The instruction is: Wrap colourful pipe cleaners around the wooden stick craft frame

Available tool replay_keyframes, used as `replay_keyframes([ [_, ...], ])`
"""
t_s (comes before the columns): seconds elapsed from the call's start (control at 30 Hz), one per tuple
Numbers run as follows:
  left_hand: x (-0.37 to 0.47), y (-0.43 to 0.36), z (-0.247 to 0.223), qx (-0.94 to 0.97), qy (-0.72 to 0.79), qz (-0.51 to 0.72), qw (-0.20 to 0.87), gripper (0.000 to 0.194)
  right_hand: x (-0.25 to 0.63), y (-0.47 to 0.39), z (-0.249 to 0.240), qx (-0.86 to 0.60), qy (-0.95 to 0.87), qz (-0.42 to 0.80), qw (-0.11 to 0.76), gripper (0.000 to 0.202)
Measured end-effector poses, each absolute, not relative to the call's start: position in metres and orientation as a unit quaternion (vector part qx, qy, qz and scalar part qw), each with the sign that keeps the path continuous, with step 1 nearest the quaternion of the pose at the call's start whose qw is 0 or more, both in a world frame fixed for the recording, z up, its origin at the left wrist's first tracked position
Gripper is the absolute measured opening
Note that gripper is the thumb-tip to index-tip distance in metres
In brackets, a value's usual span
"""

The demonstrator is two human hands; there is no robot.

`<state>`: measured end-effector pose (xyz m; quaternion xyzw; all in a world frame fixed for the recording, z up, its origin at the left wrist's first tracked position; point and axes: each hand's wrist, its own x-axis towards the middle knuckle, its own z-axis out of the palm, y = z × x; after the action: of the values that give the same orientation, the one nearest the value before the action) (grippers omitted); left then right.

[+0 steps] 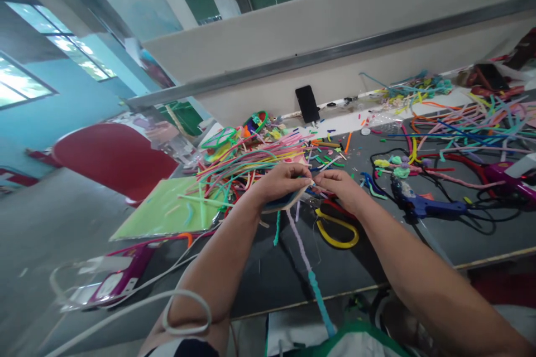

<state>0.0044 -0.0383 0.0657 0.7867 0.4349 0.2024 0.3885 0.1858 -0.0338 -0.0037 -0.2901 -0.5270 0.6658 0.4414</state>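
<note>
We have left hand [285,182] and right hand [338,187] close together above bench [259,281], fingers of both pinching small pale piece [312,183] between them. Flat dark piece [281,203], beige-edged, just below left hand; its grip we cannot tell. Yellow loop [341,245] near right wrist.

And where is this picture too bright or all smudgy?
Head view: glare whitens the windows; head view, left: the red chair and floor look smudgy; head view, middle: fingers look clearer, but the small piece there is hard to see.
</note>
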Motion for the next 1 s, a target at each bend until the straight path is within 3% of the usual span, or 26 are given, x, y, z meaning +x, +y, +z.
replay_keyframes([
  [0.4,0.003,-0.034,0.063,0.814,0.445,0.183,0.325,0.025,0.186,-0.033,-0.003,-0.356,-0.589,0.593,0.418,0.017],
  [0.6,0.000,-0.030,0.055,0.820,0.429,0.177,0.335,0.022,0.184,-0.036,-0.005,-0.321,-0.538,0.663,0.410,0.018],
  [1.0,-0.003,-0.025,0.063,0.817,0.398,0.169,0.382,0.025,0.196,-0.034,-0.007,-0.234,-0.524,0.759,0.306,0.034],
])
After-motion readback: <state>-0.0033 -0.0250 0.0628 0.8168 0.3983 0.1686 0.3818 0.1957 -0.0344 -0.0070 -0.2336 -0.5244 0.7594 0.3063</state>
